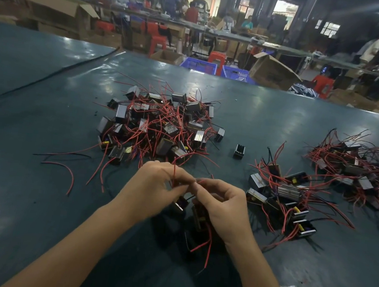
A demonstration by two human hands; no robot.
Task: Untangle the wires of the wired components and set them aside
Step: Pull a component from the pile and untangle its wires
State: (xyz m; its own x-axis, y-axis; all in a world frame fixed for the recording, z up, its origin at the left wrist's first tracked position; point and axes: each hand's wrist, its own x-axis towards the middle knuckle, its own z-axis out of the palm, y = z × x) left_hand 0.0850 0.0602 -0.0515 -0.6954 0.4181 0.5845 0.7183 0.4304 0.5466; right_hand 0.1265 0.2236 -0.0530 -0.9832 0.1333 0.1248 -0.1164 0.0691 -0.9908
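Observation:
A big tangled pile of small black and metal components with red and black wires [159, 125] lies mid-table. Just in front of it, my left hand [154, 189] pinches a red wire [174, 174] that rises between its fingers. My right hand [221, 204] pinches wires beside it, fingertips almost touching the left. Two dark components hang under the hands: one [181, 204] below the left fingers, another [200, 216] below the right palm, with red wire ends [204, 245] trailing down.
A smaller group of components [280, 195] lies to the right, another heap [357, 168] at far right. A single component [239, 151] stands alone between piles. Loose red wires [66, 168] lie left. The dark green table [34, 196] ends at cardboard boxes, blue crates and people.

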